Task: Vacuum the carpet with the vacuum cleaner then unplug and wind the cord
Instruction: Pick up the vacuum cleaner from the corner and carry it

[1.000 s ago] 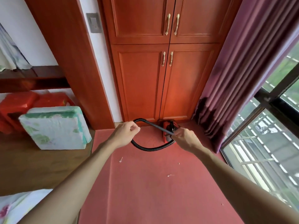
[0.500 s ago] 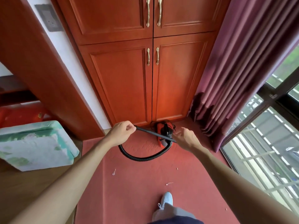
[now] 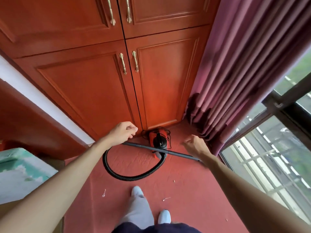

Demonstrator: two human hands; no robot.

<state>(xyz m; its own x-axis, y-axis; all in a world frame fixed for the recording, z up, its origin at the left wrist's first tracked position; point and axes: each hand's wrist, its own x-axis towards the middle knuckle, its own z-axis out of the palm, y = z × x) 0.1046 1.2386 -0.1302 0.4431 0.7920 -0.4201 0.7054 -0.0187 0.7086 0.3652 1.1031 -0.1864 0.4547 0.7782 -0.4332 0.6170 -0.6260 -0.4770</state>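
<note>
A small red and black vacuum cleaner (image 3: 159, 140) stands on the red carpet (image 3: 188, 195) against the cabinet base. Its grey wand (image 3: 178, 153) lies slanted across it, and the black ribbed hose (image 3: 129, 177) loops to the left and front. A thin black cord (image 3: 168, 137) is bunched beside the body. My left hand (image 3: 122, 133) hovers over the wand's left end with fingers curled shut, holding nothing I can see. My right hand (image 3: 195, 147) floats above the wand's right part, fingers loosely apart.
Red wooden cabinet doors (image 3: 101, 84) rise straight ahead. A purple curtain (image 3: 235, 78) and a barred window (image 3: 269, 157) close the right side. A white-green cushion (image 3: 21, 174) sits left. Small white scraps (image 3: 103, 193) lie on the carpet near my feet (image 3: 137, 193).
Both hands held the wand a second ago; now it lies lower across the vacuum with both hands off it. The view has tipped downward and nearer, showing my feet.
</note>
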